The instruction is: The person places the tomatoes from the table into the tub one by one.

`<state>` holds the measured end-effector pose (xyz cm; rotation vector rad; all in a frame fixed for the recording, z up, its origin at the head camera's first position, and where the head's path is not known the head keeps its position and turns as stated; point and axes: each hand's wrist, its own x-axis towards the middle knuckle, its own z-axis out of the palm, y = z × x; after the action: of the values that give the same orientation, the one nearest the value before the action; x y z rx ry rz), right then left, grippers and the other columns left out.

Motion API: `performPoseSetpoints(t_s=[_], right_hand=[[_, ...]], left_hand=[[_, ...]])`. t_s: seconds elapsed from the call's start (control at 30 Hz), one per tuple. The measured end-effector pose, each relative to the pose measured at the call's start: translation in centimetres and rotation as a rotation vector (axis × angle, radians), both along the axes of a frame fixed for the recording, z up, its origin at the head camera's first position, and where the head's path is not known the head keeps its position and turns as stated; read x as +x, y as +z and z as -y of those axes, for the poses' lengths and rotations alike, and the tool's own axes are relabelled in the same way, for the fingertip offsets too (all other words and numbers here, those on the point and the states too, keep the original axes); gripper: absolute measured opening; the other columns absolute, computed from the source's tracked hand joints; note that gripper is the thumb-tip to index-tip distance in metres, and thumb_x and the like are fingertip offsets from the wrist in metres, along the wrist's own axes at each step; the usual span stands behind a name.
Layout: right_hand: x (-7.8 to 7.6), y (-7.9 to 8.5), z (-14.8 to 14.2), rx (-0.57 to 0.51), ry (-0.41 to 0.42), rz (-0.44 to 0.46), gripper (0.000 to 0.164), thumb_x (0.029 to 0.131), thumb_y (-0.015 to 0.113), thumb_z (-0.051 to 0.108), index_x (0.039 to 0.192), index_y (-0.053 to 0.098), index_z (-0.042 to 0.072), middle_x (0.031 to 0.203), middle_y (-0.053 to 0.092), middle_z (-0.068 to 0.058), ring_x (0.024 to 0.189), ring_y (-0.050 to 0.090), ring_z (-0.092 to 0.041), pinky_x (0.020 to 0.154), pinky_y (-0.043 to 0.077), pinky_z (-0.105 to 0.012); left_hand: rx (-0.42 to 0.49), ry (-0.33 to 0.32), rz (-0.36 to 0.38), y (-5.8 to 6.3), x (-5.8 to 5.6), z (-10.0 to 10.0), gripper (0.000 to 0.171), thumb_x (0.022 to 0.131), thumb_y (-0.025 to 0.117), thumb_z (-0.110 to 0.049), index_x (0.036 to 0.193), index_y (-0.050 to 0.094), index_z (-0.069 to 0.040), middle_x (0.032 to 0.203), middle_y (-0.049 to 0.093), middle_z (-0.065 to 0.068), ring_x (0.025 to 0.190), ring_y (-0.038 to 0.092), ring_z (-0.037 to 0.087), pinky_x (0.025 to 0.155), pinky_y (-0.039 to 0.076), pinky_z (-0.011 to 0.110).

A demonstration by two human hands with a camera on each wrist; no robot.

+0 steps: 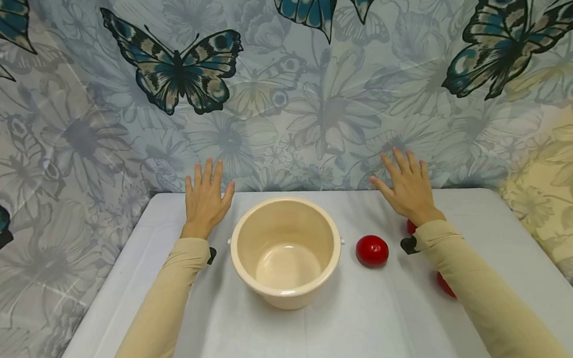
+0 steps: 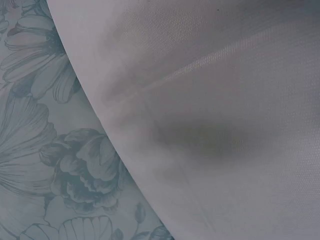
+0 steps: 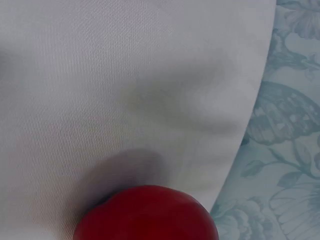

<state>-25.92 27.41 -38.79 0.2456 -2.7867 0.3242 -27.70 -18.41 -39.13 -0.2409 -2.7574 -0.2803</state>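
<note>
A deep cream bucket [image 1: 288, 294] with small side knobs stands on the table in the head view; its inside looks bare. My left hand [image 1: 205, 200] is held to its left, near the table's back edge, with fingers straight and spread. On the other side my right hand [image 1: 407, 188] is spread likewise and holds nothing. Between bucket and right arm lies a round, glossy red tomato-like thing [image 1: 372, 251]. Two more red ones are partly hidden, one by the right wrist [image 1: 411, 226], one by the forearm [image 1: 445, 285]. The right wrist view catches one red round thing [image 3: 150, 215]; neither wrist view shows a hand.
A white cloth covers the table [image 1: 355, 328]. Right behind it hangs a fabric backdrop [image 1: 326, 111] printed with butterflies and flowers, which also runs along the left and right sides. Dark wrist cameras sit at both cuffs.
</note>
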Motion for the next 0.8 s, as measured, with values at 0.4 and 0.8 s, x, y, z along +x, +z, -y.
performPoseSetpoints(t_s=[0.4,0.8], right_hand=[[1.4,0.7,0.4,-0.033,0.022,-0.017,0.076,0.1,0.04,0.06,0.157,0.027,0.013,0.164,0.019,-0.019,0.152,0.009,-0.044,0.119,0.008,-0.069],[2.7,0.8,1.1,-0.098,0.088,-0.054,0.073,0.101,0.041,0.057,0.157,0.028,0.013,0.164,0.02,-0.018,0.152,0.01,-0.044,0.118,0.008,-0.069]], left_hand=[[0.036,-0.002,0.013,0.7,1.4,-0.2,0.066,0.104,0.033,-0.049,0.159,0.021,-0.016,0.166,0.016,0.013,0.153,0.014,0.041,0.123,0.012,0.063],[0.097,-0.015,0.031,1.2,3.1,-0.1,0.064,0.104,0.036,-0.046,0.158,0.024,-0.014,0.165,0.02,0.015,0.152,0.017,0.041,0.122,0.013,0.063]])
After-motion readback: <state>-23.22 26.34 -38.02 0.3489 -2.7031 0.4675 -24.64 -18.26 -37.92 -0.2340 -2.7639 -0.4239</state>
